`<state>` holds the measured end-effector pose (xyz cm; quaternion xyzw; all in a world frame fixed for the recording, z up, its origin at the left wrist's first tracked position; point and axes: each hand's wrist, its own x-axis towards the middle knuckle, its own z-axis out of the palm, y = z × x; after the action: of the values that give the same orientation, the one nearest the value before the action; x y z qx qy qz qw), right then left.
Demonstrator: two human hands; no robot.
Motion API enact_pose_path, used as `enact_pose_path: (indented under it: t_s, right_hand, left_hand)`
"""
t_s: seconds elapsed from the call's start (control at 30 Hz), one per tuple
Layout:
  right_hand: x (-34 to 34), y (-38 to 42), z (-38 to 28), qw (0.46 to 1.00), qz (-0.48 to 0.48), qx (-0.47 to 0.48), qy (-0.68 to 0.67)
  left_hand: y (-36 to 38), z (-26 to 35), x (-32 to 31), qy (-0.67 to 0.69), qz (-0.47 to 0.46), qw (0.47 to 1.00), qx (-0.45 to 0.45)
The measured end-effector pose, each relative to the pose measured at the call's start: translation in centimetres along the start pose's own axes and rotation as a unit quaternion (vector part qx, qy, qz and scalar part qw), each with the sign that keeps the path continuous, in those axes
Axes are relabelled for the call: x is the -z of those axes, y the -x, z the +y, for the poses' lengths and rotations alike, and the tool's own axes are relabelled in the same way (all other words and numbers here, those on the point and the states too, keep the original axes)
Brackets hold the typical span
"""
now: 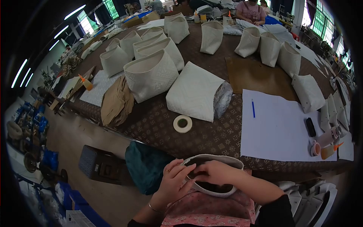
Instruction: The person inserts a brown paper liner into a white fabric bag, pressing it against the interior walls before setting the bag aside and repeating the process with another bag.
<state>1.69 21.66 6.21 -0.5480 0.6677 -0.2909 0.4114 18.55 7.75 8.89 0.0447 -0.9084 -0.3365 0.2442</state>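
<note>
A white bag body [230, 162] with a dark inside rests on my lap, its round mouth facing up. My left hand [174, 182] grips the left side of its rim, fingers bent over the edge and a ring on one of them. Inside the mouth, my right hand [216, 173] reaches across to the same side, close to the left fingertips. Its fingers are curled together, and what they pinch is hidden. A pink floral apron [211, 210] lies under the bag.
Several white quilted bags [149, 75] stand on the brown patterned table [159, 130]. Nearer are a tape roll [182, 124], brown paper [117, 101], a white sheet [280, 132] with a blue pencil [253, 108], and a glue bottle [329, 151]. A stool [99, 164] stands left. Another person [251, 13] sits across.
</note>
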Motion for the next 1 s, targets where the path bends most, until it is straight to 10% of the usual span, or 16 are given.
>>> enact_pose_path:
  t_s: [1.0]
  right_hand:
    - [0.8, 2.8, -2.0, 0.922, 0.337, 0.068, 0.179]
  left_hand:
    - [-2.1, 0.8, 0.0, -0.085, -0.061, 0.994, -0.010]
